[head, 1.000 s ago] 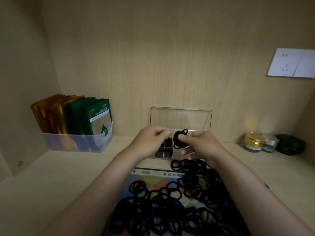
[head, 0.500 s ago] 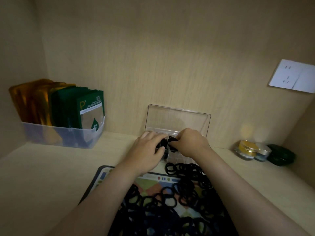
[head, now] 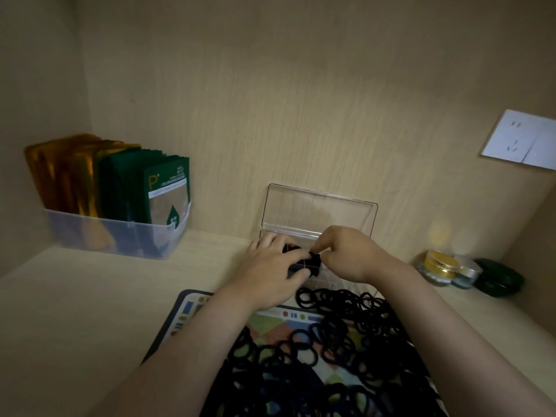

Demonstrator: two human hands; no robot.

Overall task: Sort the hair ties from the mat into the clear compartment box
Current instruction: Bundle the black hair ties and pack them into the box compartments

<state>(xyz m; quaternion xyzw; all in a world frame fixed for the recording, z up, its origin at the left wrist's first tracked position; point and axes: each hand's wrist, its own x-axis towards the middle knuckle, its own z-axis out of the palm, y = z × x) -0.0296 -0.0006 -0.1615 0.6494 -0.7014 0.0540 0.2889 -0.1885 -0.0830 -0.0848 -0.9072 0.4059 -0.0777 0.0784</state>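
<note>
Where hands [head: 272, 273] meet, hair ties [head: 313, 261].

A dense heap of black loop hair ties [head: 340, 350] covers most of the patterned mat [head: 192, 308], thickest toward 5 o'clock, leaving its 10 o'clock corner bare. At 12 o'clock from the mat, touching its far edge, sits the clear compartment box [head: 328, 281], its lid [head: 319, 210] standing open against the wall. A small bunch of black ties [head: 314, 261] sits over its middle compartments; which one cannot be told.
</note>
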